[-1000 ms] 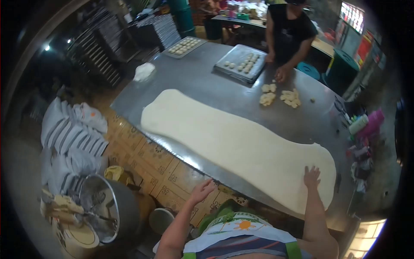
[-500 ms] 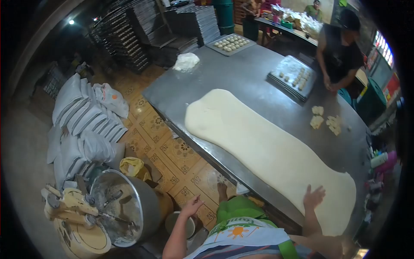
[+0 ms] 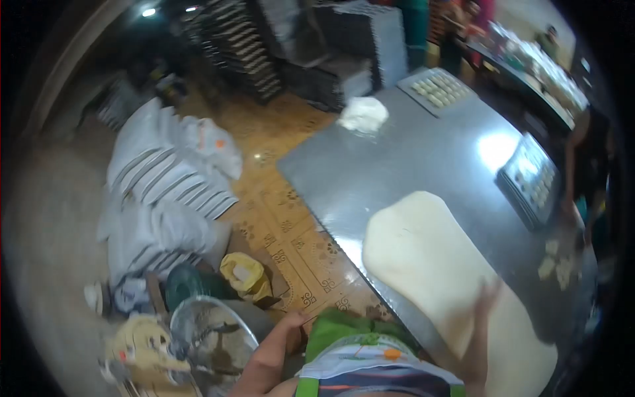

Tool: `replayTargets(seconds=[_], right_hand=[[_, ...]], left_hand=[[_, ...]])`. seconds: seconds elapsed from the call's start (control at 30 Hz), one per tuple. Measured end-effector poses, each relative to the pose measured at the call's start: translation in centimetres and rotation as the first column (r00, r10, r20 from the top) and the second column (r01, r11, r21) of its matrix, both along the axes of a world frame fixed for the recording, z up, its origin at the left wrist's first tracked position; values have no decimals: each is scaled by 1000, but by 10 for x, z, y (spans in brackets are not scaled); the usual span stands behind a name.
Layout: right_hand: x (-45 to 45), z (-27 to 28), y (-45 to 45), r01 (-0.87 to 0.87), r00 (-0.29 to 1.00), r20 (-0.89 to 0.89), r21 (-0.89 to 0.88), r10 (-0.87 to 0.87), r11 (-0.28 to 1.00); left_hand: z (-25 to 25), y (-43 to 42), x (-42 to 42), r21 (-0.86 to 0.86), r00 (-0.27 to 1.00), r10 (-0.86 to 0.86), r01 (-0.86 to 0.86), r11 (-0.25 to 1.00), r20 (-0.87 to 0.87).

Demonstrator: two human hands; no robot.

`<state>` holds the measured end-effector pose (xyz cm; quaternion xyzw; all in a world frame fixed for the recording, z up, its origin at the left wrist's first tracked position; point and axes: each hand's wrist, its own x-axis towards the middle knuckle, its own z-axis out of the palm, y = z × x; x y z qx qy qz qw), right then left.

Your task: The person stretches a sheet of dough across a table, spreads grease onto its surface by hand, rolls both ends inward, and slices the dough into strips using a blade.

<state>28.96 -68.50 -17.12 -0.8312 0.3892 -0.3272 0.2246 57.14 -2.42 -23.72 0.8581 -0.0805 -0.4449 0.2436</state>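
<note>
A long, flat sheet of pale dough (image 3: 423, 255) lies along the near edge of the metal table (image 3: 423, 152). My right hand (image 3: 488, 296) is over the dough's near half, blurred, with its fingers apart and nothing held; whether it touches the dough I cannot tell. My left hand (image 3: 296, 320) hangs off the table beside my green clothing, near the mixing bowl, its fingers too smeared to read. A mound of white flour (image 3: 364, 115) rests at the table's far left corner.
Stacked white sacks (image 3: 165, 165) stand left on the tiled floor. A mixer (image 3: 142, 351) with a metal bowl (image 3: 218, 331) and a yellow sack (image 3: 246, 274) are lower left. Trays of dough balls (image 3: 436, 90) and a co-worker (image 3: 589, 159) are across the table. Dough pieces (image 3: 559, 264) lie right.
The view has swung left, so the table and dough appear farther right. My right hand stays above the dough; my left hand remains off the table. The co-worker is now at the right edge.
</note>
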Motion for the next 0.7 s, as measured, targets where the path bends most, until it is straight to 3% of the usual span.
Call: replayTargets(seconds=[0.03, 0.07, 0.1, 0.13, 0.17, 0.2, 0.27, 0.33, 0.43, 0.53, 0.57, 0.67, 0.7], right_hand=[[75, 47, 33, -61, 968, -241, 66, 75, 996], [139, 63, 47, -258, 843, -493, -18, 216, 966], [219, 123, 85, -168, 972, -110, 295, 208, 941], [271, 127, 99, -305, 946, -58, 170, 319, 937], [319, 135, 113, -386, 917, -78, 66, 391, 920], [364, 132, 124, -436, 899, -9, 84, 438, 896], [451, 139, 145, -496, 866, -22, 105, 500, 862], [527, 119, 156, -582, 813, 26, 22, 582, 813], [628, 112, 160, -572, 801, -133, 118, 584, 812], [709, 78, 140, -455, 846, -298, 31, 443, 890], [720, 78, 135, -442, 848, -305, 44, 434, 896], [746, 97, 122, -304, 937, -101, 228, 333, 925], [753, 88, 120, -283, 945, -103, 216, 311, 934]], left_hand=[[7, -1, 26, 54, 990, 60, -53, 997, -130], [6, -3, 51, 49, 990, -10, 17, 999, -142], [1, 1, 75, 35, 998, -46, 47, 998, -35], [1, -1, 102, 18, 995, -72, 71, 997, 71], [-4, -9, 133, 12, 990, -124, 123, 992, 63], [-5, -17, 162, -20, 998, -68, 68, 998, 8], [-6, -21, 217, -52, 991, 65, -72, 996, -116], [3, -18, 281, -62, 994, 49, -56, 996, -99], [15, -21, 332, -78, 990, 105, -113, 991, -98], [8, 6, 389, -113, 936, 310, -330, 937, -164], [7, 16, 397, -101, 938, 299, -319, 942, -174], [18, 39, 421, -14, 923, 366, -371, 929, -121], [82, 8, 428, 26, 921, 354, -355, 934, -164]])
